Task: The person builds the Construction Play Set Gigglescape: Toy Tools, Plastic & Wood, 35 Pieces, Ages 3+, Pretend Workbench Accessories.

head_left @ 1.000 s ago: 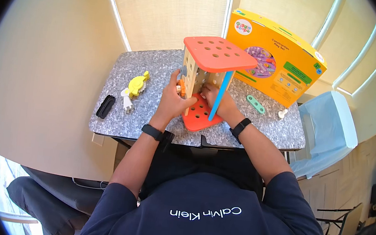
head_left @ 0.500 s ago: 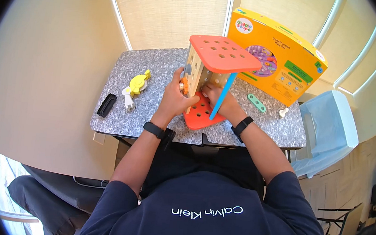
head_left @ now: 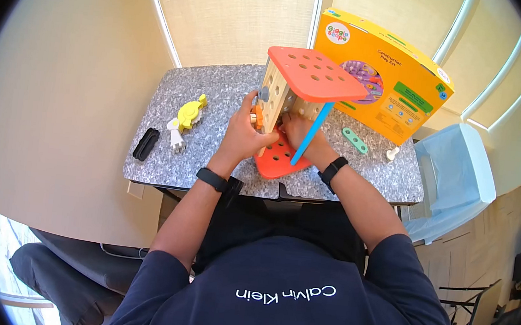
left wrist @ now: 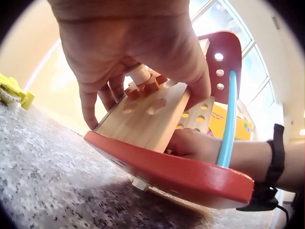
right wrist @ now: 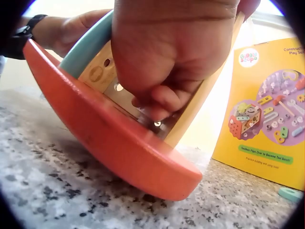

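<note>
Gripped by its side panel in my left hand (head_left: 243, 136), the toy toolbox (head_left: 322, 90) stands left of the yellow box (head_left: 403, 70) in the head view. From the left wrist, its red end panel (left wrist: 167, 164) tilts over a white peg (left wrist: 139, 184), so loosening that hold could topple it. From the right wrist, my right hand (right wrist: 171, 57) curls inside, left of the yellow box, whether holding anything I cannot tell; pushing hard could skid it.

At mid-frame on the table (head_left: 217, 88), the toolbox (head_left: 310, 82) has the left hand (head_left: 242, 134) on its left side and the right hand (head_left: 299, 128) inside, the box (head_left: 388, 65) behind at upper right, the strip (head_left: 353, 137) at right.
</note>
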The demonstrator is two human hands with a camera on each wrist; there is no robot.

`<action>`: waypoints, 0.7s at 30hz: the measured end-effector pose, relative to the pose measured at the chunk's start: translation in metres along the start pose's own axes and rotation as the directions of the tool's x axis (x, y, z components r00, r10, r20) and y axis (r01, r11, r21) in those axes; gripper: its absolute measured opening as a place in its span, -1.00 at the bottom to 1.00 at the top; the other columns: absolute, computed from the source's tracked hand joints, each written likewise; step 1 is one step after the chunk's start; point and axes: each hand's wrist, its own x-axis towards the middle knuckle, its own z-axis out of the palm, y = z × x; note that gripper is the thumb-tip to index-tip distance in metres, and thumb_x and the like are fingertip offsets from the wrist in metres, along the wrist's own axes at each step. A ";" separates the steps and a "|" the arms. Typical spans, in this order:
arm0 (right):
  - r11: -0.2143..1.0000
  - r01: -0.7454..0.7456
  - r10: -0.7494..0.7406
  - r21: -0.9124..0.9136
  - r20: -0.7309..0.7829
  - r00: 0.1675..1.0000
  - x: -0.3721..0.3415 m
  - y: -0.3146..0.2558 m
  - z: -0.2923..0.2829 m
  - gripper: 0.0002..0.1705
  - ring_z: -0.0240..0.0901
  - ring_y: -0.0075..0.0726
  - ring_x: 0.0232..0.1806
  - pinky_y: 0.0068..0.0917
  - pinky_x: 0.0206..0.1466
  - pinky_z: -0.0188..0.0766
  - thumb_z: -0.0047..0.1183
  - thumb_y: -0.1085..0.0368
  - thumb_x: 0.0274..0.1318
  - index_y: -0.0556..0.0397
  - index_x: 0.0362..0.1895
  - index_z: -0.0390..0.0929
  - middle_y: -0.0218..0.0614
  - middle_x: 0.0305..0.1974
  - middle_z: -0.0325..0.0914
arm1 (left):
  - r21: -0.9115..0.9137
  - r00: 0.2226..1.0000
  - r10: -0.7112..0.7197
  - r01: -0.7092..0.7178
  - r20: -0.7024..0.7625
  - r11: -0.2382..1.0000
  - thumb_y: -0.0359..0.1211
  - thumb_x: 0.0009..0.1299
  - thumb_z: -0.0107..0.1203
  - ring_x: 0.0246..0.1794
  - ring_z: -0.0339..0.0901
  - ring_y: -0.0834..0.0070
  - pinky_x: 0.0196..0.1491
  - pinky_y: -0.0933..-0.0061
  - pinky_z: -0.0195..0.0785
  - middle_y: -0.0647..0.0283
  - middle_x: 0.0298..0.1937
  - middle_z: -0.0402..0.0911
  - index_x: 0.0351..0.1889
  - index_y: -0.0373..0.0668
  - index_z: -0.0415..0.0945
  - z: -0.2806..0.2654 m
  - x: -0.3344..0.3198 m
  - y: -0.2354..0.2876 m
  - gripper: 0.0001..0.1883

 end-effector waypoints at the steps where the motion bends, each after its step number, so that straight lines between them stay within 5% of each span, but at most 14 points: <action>1: 1.000 0.000 0.000 0.001 -0.001 1.000 0.001 -0.001 -0.003 -0.77 0.65 0.06 0.00 -0.22 0.12 0.61 -0.01 0.24 0.37 0.13 -0.11 0.59 -0.06 -0.14 0.67 | -0.025 1.000 -0.015 0.015 0.010 1.000 -0.31 0.07 0.45 0.05 0.74 0.22 0.08 0.27 0.61 -0.09 0.14 0.68 0.59 -0.35 0.02 0.000 0.000 0.000 0.13; 3: 0.969 -0.182 0.147 0.164 0.207 0.967 0.008 -0.002 -0.008 -0.75 0.65 0.11 0.01 -0.11 0.08 0.62 0.00 0.23 0.40 0.17 -0.10 0.56 -0.06 -0.22 0.68 | -0.001 1.000 -0.004 0.004 -0.001 1.000 -0.31 0.08 0.45 0.06 0.74 0.23 0.09 0.27 0.61 -0.09 0.15 0.67 0.59 -0.35 0.03 0.000 0.000 -0.004 0.12; 12: 0.982 0.104 -0.073 0.155 -0.190 0.979 -0.007 0.013 0.012 -0.68 0.64 0.13 0.04 -0.08 0.07 0.62 0.12 0.36 0.20 0.09 0.05 0.56 0.10 0.08 0.55 | 0.037 0.998 0.070 -0.070 -0.009 0.997 -0.32 0.07 0.47 0.05 0.72 0.26 0.11 0.27 0.59 -0.06 0.10 0.69 0.58 -0.35 0.05 0.004 -0.001 0.000 0.12; 18: 0.979 0.009 -0.018 0.202 0.042 0.999 -0.008 0.008 0.001 -0.64 0.67 0.08 0.02 -0.16 0.10 0.64 0.10 0.36 0.19 0.10 0.09 0.53 -0.02 -0.04 0.64 | 0.088 0.994 0.103 -0.100 -0.028 0.991 -0.33 0.06 0.47 0.03 0.73 0.26 0.11 0.26 0.59 -0.06 0.07 0.69 0.58 -0.35 0.06 0.007 -0.002 -0.004 0.11; 21: 0.987 -0.009 0.013 0.158 -0.023 1.000 -0.007 0.007 0.008 -0.71 0.69 0.07 -0.01 -0.18 0.04 0.66 0.02 0.35 0.27 0.11 0.06 0.53 -0.06 -0.08 0.66 | 0.048 0.997 0.081 -0.080 -0.016 0.996 -0.33 0.06 0.46 0.02 0.73 0.25 0.11 0.26 0.59 -0.06 0.06 0.70 0.58 -0.35 0.06 0.005 -0.003 0.003 0.11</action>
